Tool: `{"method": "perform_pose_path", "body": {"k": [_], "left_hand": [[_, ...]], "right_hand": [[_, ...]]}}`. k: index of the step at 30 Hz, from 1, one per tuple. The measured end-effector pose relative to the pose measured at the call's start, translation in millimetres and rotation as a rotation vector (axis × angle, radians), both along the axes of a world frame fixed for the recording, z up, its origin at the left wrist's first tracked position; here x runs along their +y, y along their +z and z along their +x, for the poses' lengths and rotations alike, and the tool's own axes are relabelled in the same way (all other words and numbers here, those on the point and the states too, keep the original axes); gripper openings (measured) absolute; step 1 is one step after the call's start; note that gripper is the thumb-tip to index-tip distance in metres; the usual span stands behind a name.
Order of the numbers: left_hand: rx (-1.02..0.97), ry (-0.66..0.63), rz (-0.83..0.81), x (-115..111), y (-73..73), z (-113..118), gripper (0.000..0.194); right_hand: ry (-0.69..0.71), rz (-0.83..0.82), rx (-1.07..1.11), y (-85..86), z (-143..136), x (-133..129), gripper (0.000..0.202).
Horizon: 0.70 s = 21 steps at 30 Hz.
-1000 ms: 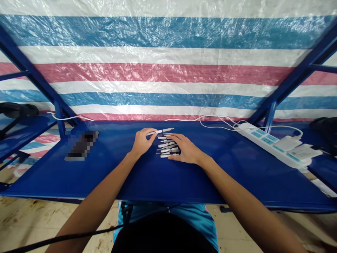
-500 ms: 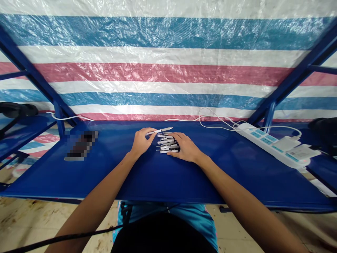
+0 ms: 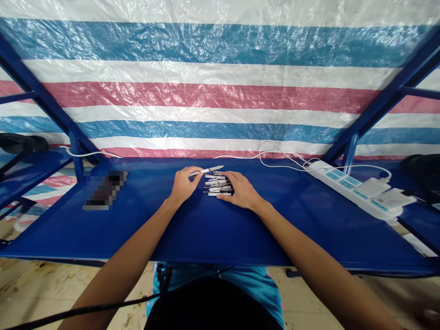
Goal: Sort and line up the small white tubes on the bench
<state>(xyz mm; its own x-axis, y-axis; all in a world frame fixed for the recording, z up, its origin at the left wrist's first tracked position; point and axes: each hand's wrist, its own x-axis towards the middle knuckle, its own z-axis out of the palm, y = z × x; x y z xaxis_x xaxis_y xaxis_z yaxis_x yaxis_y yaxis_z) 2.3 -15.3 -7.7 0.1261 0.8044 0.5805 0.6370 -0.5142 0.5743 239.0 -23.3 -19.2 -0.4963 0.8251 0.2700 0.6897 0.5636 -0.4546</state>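
While a striped plastic sheet (image 3: 220,94) is stretched behind the far edge of the blue table (image 3: 213,233), a white power strip (image 3: 343,181) is set slantwise near its right edge and a dark, pixelated object (image 3: 105,190) is laid near its left edge. Midway between those edges and nearer the far one, the right hand (image 3: 240,190) is spread wide and the left hand (image 3: 184,183) is narrowed, a cluster of pens (image 3: 216,183) being cupped at its right side by the former, and a single pale pen (image 3: 210,170) being pinched between the latter's thumb and fingers, on the cluster's far side.
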Motion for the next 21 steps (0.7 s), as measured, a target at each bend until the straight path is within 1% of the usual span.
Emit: {"method": "perform_pose_path", "body": {"k": [9,15,21], "left_hand": [[0.003,0.002,-0.014,1.1,-0.8,-0.4,0.02],[0.008,-0.002,-0.024,2.0,-0.7,-0.7,0.019],[0.006,-0.009,-0.03,2.1,-1.7,-1.7,0.021]], "right_hand": [[-0.041,0.031,0.019,-4.9,0.2,4.8,0.074],[-0.017,0.056,0.043,-8.7,2.2,7.1,0.074],[-0.018,0.027,0.026,-5.5,3.4,4.2,0.078]]}}
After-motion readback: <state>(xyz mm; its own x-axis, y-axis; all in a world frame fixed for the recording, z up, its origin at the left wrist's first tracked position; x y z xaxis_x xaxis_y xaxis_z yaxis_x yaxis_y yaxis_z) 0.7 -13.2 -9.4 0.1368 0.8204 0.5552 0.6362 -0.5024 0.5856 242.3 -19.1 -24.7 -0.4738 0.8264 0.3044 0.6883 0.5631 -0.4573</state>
